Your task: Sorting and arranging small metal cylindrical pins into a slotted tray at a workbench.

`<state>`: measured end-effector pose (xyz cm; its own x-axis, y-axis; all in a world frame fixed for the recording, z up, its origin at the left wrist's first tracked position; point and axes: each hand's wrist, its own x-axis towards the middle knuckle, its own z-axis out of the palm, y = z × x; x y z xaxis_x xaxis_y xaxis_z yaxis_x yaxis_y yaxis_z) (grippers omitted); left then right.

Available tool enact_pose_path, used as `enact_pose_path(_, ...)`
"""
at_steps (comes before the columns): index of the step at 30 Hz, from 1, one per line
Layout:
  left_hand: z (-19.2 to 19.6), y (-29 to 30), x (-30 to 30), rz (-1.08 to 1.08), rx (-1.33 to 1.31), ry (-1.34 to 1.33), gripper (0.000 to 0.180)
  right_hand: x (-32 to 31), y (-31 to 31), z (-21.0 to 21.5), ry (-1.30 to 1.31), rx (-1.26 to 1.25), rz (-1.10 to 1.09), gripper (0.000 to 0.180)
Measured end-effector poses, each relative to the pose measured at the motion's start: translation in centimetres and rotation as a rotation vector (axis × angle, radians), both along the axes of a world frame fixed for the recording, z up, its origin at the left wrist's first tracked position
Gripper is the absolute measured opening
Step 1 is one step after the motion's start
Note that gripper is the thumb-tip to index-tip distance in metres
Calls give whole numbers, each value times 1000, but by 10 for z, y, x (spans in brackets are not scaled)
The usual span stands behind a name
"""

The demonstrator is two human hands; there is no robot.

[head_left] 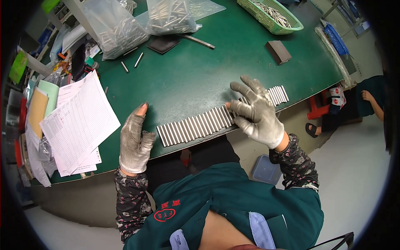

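Along the near edge of the green table (183, 89) lies a long row of metal pins (193, 127), set side by side. My left hand (135, 143), in a stained grey-white glove with a bare fingertip, is held just beyond the row's left end, thumb apart from the fingers, holding nothing. Over the right part of the row, my right hand (260, 116) hovers or rests in a similar glove with fingers spread; whether it touches the pins cannot be told. It hides some pins, and more pins (278, 95) show past it at the right end.
Two loose pins (138, 60) lie near clear bags (118, 35) of pins, beside a dark flat pad (163, 43) and a metal bar (199, 41). Farther right are a brown block (278, 52) and a green basket (273, 16). Papers (81, 123) cover the left; another person's hand (367, 96) shows right.
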<state>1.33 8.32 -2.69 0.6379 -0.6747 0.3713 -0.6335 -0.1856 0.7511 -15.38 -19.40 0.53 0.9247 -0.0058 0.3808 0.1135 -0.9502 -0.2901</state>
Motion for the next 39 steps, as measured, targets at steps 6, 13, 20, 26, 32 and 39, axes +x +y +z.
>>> enact_pose_path(6, 1, -1, 0, -5, 0, -25, 58, -7, 4, 2, -22, -91, 65, 24)
enact_pose_path(13, 1, -1, 0, 0, 9, -18, 59, -7, 4, 1, -25, -102, 83, 32)
enact_pose_path(20, -2, -1, 0, -8, -47, 25, 62, -7, 4, -5, -22, -175, 126, 35)
enact_pose_path(26, 0, -2, -1, 11, -44, 89, 62, -3, 12, -4, 30, -151, 142, 47)
enact_pose_path(32, 3, -2, -1, 5, -23, 37, 61, -2, 10, -7, 29, -166, 173, 47)
enact_pose_path(39, 5, -3, -4, 11, -54, 88, 63, 6, 24, -5, 66, -166, 198, 49)
